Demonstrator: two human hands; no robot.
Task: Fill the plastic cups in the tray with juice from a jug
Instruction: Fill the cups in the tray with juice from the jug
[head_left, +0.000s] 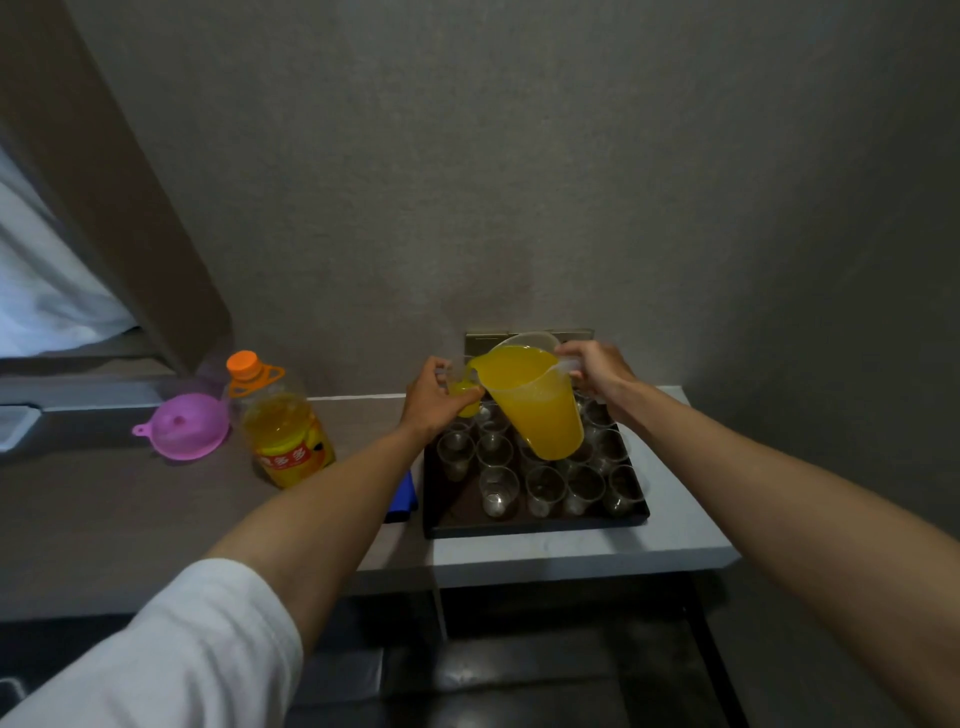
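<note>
Both arms stretched fwd over the desk (597, 551), elbows nearly straight. My right hand (597, 371) has its grip wrapped round the handle of the clear jug (535, 402), wrist rolled inward so the jug tips toward 9 o'clock, spout low. Jug is abt full of orange juice, held above the far rows of the tray (535, 524). My left hand (434, 400) is at 9 o'clock of the spout, fingers & thumb curled round a small plastic cup (465, 397), lifted off the tray, right under the spout; the cup has juice in it. The other clear cups (543, 491) stand in rows in the black tray, looking empty. At 9 o'clock of the tray: blue item (404, 493) just beside it, then juice bottle (283, 426) w/ orange cap, then pink funnel (187, 426). White sleeve (171, 660) pushed up on my left arm.
</note>
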